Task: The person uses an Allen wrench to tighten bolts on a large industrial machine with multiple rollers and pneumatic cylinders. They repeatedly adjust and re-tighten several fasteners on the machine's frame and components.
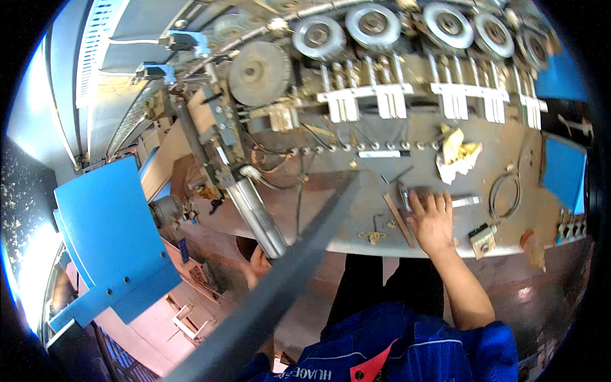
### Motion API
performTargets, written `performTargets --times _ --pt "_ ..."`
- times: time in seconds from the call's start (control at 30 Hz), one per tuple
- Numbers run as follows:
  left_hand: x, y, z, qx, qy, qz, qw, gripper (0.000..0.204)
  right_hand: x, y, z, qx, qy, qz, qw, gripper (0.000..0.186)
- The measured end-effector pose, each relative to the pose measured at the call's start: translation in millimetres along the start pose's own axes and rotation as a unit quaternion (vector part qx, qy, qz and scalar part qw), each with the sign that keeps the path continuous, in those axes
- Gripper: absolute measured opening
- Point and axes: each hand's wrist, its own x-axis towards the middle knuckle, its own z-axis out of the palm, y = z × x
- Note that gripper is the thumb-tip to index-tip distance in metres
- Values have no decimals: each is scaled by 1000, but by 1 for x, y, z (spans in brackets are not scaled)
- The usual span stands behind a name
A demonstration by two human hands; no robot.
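Note:
My left hand (256, 264) is at the lower end of a silver metal cylinder (258, 216) that slants down over the bench edge. Its fingers bend against the cylinder's end; a blurred grey bar hides part of the hand and wrist. On the metal bench (356, 219) my right hand (434, 224) reaches over a silver metal tool (468, 201), fingers curled across its middle. The tool's kind is hidden by the hand. Just left of this hand lies a flat brown strip (398, 219). A crumpled yellow-white cloth (458, 156) lies beyond it.
The long grey bar (286, 280) crosses close in front. Several wheels (318, 38) with white-ended brackets line the back. Hex keys (398, 174), a marker (384, 153), a coiled cable (506, 196) and a small metal block (482, 240) lie on the bench. Blue panels (111, 229) stand left.

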Motion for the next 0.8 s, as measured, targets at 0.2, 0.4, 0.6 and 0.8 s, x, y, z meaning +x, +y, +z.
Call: performTargets --times 0.2,0.4,0.6,0.8 --pt "-148 -177 -201 229 -43 -244 941 40 -110 -23 42 122 -88 -141 979 56" --pt "-241 -267 -274 529 -210 -241 786 28 -223 -14 77 133 -222 -99 961 30" --pt "-281 -247 -298 125 63 -37 990 40 -293 -3 141 34 -245 52 968 39" --pt "-454 -330 -462 437 26 -113 892 68 -385 110 283 162 -310 418 838 20"
